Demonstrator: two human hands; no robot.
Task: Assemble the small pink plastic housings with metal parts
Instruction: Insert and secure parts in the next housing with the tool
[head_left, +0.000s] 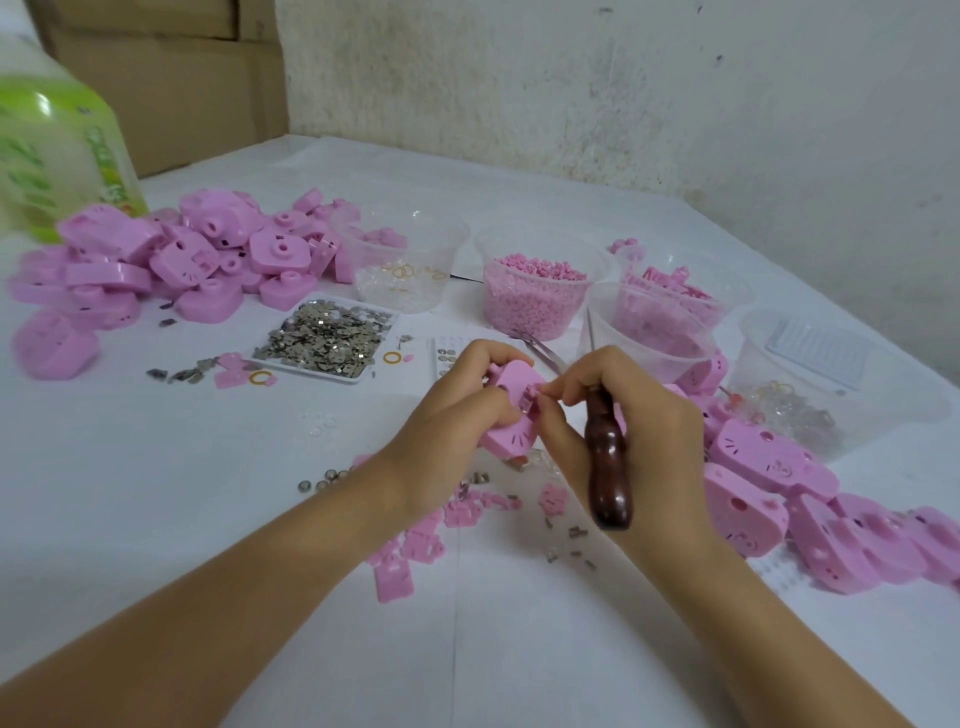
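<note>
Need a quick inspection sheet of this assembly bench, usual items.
Surface: white table, small parts scattered across it.
Job's things: pink housing held in both hands; left housing pile; right housing pile; tray of metal parts; tub of pink pellets.
Clutter: loose pink pieces near the wrists; green bottle far left.
Grippers: left hand grips the housing; right hand holds a wooden-handled tool and pinches at the housing.
Cables: nothing seen.
Surroundings: stained wall; cardboard boxes behind.

White table (156, 493), pink housings (182, 249), metal-parts tray (306, 370)
</note>
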